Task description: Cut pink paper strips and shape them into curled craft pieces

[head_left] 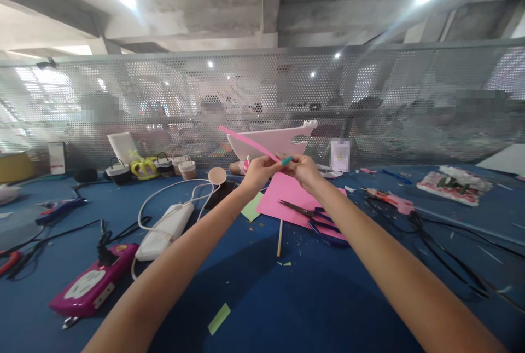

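Both hands meet in mid-air above the table. My left hand (257, 173) is closed, its thumb and fingers pinching a long pink paper strip (246, 140) whose free end points up and to the left. My right hand (307, 172) is closed at the other end of the strip, fingertips close to those of the left. Between the fingertips shows a small teal piece (286, 160); its kind I cannot make out. Below the hands lies a pink paper sheet (273, 200), with dark-blue-handled scissors (314, 216) resting open on it. A thin wooden stick (280, 238) lies just in front.
A white power bank (170, 227) with a cable and a magenta power strip (92, 287) lie left. Small cup-like baskets (118, 173) stand behind. On the right are a pink glue gun (391, 201) and its cords. A white board (266, 142) leans at the back.
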Demonstrator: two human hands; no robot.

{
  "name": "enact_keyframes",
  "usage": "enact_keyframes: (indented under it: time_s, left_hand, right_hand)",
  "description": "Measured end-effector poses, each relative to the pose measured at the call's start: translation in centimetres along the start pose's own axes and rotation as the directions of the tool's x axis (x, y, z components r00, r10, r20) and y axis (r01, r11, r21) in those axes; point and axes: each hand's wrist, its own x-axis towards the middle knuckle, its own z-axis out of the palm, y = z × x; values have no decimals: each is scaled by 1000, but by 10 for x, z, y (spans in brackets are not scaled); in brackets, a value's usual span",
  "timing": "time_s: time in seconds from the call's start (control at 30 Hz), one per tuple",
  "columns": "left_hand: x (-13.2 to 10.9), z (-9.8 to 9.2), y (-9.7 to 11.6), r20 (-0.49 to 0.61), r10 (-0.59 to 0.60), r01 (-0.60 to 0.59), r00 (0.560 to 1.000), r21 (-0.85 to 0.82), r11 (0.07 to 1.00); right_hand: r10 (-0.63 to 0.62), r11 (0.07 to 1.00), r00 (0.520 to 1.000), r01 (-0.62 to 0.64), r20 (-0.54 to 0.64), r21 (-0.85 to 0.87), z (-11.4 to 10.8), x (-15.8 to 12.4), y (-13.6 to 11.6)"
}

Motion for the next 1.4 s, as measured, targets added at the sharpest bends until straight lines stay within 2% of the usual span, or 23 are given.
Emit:
enact_keyframes:
  time_s: [0.07,0.1,0.2,0.3,0.4,0.5,0.63,0.8,0.97,1.07,1.17,1.27,1.33,1.4]
  left_hand:
    - [1,1,-7,7,22,-22,1000,-24,999]
    - [1,1,-11,-23,16,-16,1000,-25,1000]
    - [3,0,-18,-205,6,-5,979,3,1000]
    - [3,-1,-20,-319,42,-49,947,-16,999]
    - [3,-7,-20,-374,71,-80,925,-7,997]
    - [5,-15,-19,-374,89,-65,923,76,995]
    - [7,-18,-19,-291,108,-79,951,111,991]
    - [9,-17,-13,-196,42,-28,980,74,997]
    - [12,-24,-14,-161,74,-43,984,184,982]
    - [11,-26,-17,-101,126,-93,987,283,955]
    - [7,-23,-18,-97,170,-121,981,384,915]
    - [2,-20,-15,-65,266,-197,962,514,835]
    - [0,-22,-13,66,368,-326,928,626,708]
    - [-2,-27,-13,237,454,-471,859,712,520]
  right_hand:
    - [-1,1000,1000,1,-3,0,3,-1,3]
    - [0,1000,1000,0,1,1,5,-2,4]
    - [-1,1000,1000,1,15,8,12,-5,10]
    - [-5,1000,1000,4,17,25,23,-10,19]
    - [15,998,1000,-15,9,56,35,-17,24]
    - [117,992,993,-118,16,54,42,-22,21]
    - [264,965,964,-264,33,-10,33,-20,10]
    - [388,916,920,-380,51,-125,18,-14,0]
    - [428,901,896,-412,122,-137,15,-14,-4]
    - [446,891,888,-429,109,-151,11,-13,-6]
    - [464,881,882,-448,88,-150,6,-13,-8]
    - [492,869,847,-493,201,-47,1,-14,-14]
    - [482,853,819,-520,312,46,-3,-15,-19]
    - [478,825,790,-554,383,112,-5,-15,-23]
